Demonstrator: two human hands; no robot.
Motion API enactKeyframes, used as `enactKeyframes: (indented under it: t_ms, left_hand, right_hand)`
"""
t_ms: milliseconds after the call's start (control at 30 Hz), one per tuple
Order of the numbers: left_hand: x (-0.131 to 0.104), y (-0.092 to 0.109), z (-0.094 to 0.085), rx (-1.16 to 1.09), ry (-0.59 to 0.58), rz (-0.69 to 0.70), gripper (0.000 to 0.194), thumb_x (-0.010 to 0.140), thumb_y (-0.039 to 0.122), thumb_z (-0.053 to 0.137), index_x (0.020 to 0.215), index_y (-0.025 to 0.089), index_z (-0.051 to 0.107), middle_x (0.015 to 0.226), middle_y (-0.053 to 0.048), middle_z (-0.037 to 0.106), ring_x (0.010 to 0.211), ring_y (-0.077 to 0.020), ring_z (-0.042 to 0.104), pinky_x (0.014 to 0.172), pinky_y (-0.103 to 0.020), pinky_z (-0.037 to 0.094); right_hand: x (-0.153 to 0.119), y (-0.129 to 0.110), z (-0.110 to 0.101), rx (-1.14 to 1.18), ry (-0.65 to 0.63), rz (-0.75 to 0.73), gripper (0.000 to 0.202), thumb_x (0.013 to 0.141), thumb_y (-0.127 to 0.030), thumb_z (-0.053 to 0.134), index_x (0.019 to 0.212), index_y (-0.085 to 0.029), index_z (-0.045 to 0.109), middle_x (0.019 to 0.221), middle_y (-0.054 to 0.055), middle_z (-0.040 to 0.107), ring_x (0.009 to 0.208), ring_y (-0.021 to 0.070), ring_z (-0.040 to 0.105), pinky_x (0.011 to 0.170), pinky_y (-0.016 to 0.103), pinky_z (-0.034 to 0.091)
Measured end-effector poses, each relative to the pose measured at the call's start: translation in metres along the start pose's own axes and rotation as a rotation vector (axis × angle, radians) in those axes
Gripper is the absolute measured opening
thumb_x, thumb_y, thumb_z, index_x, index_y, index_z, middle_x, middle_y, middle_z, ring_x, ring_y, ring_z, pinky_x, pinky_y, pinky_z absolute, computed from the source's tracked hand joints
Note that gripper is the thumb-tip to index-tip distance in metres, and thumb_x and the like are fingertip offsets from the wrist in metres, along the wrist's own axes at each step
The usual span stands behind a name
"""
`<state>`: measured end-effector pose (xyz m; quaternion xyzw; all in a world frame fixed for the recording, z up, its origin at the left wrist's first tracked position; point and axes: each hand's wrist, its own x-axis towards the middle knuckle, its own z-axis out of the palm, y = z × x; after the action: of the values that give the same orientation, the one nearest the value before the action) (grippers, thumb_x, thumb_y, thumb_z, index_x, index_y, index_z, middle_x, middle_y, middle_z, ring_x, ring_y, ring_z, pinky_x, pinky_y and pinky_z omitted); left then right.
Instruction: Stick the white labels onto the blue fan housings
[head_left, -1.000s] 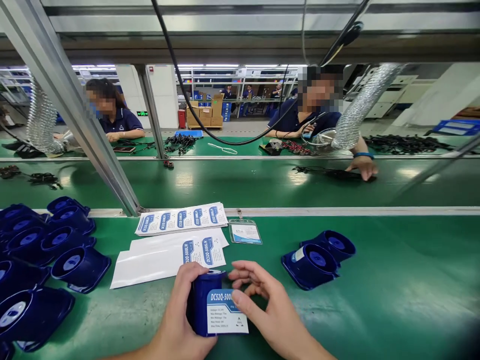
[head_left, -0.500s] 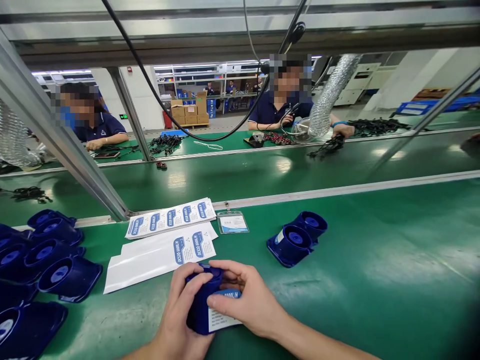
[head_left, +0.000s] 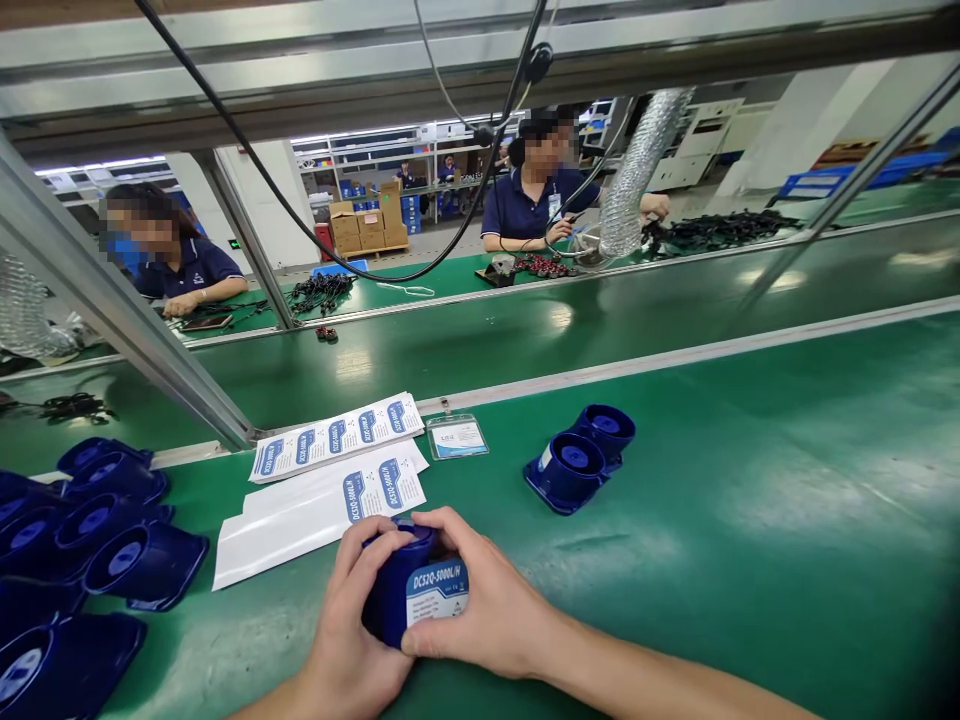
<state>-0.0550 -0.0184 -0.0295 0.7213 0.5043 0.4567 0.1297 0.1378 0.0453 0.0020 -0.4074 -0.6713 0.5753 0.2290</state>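
A dark blue plastic housing [head_left: 384,592] is between my two hands above the green bench, near the bottom centre. My left hand [head_left: 356,615] wraps round its left side, fingers over the top. Round its right side curls my right hand [head_left: 491,600], with the thumb at the lower edge of a blue and white label [head_left: 437,590] on the housing. The label reads DC52Q-5000L/H. Behind my hands lie a sheet with two labels left on it [head_left: 322,510] and a stack of full label sheets [head_left: 337,437].
Several blue housings [head_left: 146,565] crowd the left side. Two more [head_left: 574,470] stand touching at right centre. A badge in a clear holder [head_left: 457,438] lies beside the sheets. Across the bench sit two people near black cables [head_left: 720,232]. A metal post [head_left: 142,310] slants at left.
My right thumb has moved down the label, uncovering its printed heading. The view has shifted slightly. The co-worker at right has drawn a hand back towards the cable pile.
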Motion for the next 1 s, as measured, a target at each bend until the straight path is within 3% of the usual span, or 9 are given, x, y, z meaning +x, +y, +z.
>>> enactKeyframes:
  t_ms: [233, 433, 533, 633, 733, 800, 900, 1000]
  left_hand:
    - [0.001, 0.001, -0.002, 0.043, 0.002, 0.142, 0.050, 0.090, 0.015, 0.077, 0.136, 0.020, 0.058, 0.137, -0.014, 0.051, 0.131, -0.0262, 0.057, 0.112, -0.036, 0.052]
    - [-0.003, -0.003, -0.001, 0.049, -0.029, 0.131, 0.056, 0.089, 0.017, 0.081, 0.139, 0.024, 0.057, 0.138, -0.014, 0.051, 0.132, -0.0287, 0.056, 0.114, -0.041, 0.052]
    - [-0.001, -0.007, 0.003, -0.031, 0.035, -0.047, 0.065, 0.083, 0.029, 0.088, 0.138, 0.027, 0.053, 0.134, -0.012, 0.053, 0.127, -0.0301, 0.061, 0.107, -0.044, 0.058]
    - [0.003, -0.011, 0.008, -0.222, 0.148, -0.315, 0.087, 0.073, 0.043, 0.096, 0.142, 0.030, 0.044, 0.140, -0.013, 0.052, 0.126, -0.0339, 0.063, 0.101, -0.048, 0.063]
    - [0.004, -0.012, 0.011, -0.321, 0.179, -0.410, 0.103, 0.072, 0.047, 0.096, 0.153, 0.033, 0.034, 0.157, -0.016, 0.038, 0.145, -0.0396, 0.049, 0.108, -0.051, 0.060]
    - [0.002, -0.010, 0.009, -0.361, 0.151, -0.376, 0.094, 0.080, 0.044, 0.091, 0.154, 0.034, 0.033, 0.163, -0.015, 0.028, 0.154, -0.0397, 0.037, 0.111, -0.050, 0.059]
    - [-0.002, -0.010, 0.001, -0.490, 0.052, -0.345, 0.066, 0.092, 0.040, 0.078, 0.144, 0.035, 0.038, 0.169, -0.013, 0.021, 0.159, -0.0372, 0.030, 0.113, -0.049, 0.058]
    - [-0.002, -0.015, -0.007, -0.538, -0.014, -0.392, 0.062, 0.093, 0.041, 0.077, 0.140, 0.037, 0.036, 0.167, -0.013, 0.032, 0.156, -0.0350, 0.037, 0.118, -0.053, 0.053]
  right_hand:
    - [0.008, 0.002, 0.000, 0.341, -0.012, 0.014, 0.062, 0.056, -0.028, 0.098, 0.106, -0.020, 0.061, 0.093, 0.003, 0.080, 0.093, 0.0275, 0.075, 0.090, 0.041, 0.057]
    - [0.017, 0.008, -0.010, 0.397, -0.062, 0.017, 0.058, 0.059, -0.035, 0.101, 0.100, -0.018, 0.063, 0.086, 0.005, 0.082, 0.086, 0.0266, 0.078, 0.085, 0.040, 0.058]
    - [0.024, 0.015, -0.011, 0.475, -0.082, 0.026, 0.068, 0.064, -0.043, 0.099, 0.116, -0.017, 0.063, 0.094, 0.008, 0.082, 0.084, 0.0251, 0.077, 0.082, 0.039, 0.058]
    - [0.024, 0.017, -0.004, 0.510, -0.078, -0.001, 0.095, 0.066, -0.041, 0.099, 0.143, -0.020, 0.047, 0.111, 0.010, 0.080, 0.097, 0.0262, 0.076, 0.088, 0.040, 0.058]
    - [0.019, 0.015, 0.005, 0.409, -0.067, -0.026, 0.107, 0.057, -0.032, 0.103, 0.146, -0.025, 0.043, 0.123, 0.010, 0.075, 0.109, 0.0294, 0.072, 0.086, 0.040, 0.059]
    - [0.017, 0.014, 0.007, 0.351, -0.026, -0.045, 0.092, 0.061, -0.029, 0.100, 0.138, -0.026, 0.050, 0.126, 0.009, 0.074, 0.111, 0.0298, 0.072, 0.083, 0.039, 0.059]
    - [0.018, 0.014, -0.001, 0.295, -0.006, -0.093, 0.069, 0.071, -0.029, 0.094, 0.130, -0.026, 0.059, 0.126, 0.006, 0.075, 0.109, 0.0283, 0.073, 0.087, 0.039, 0.059]
    - [0.020, 0.016, -0.012, 0.166, -0.037, -0.195, 0.066, 0.070, -0.026, 0.094, 0.128, -0.026, 0.064, 0.121, 0.004, 0.077, 0.106, 0.0278, 0.074, 0.093, 0.041, 0.059]
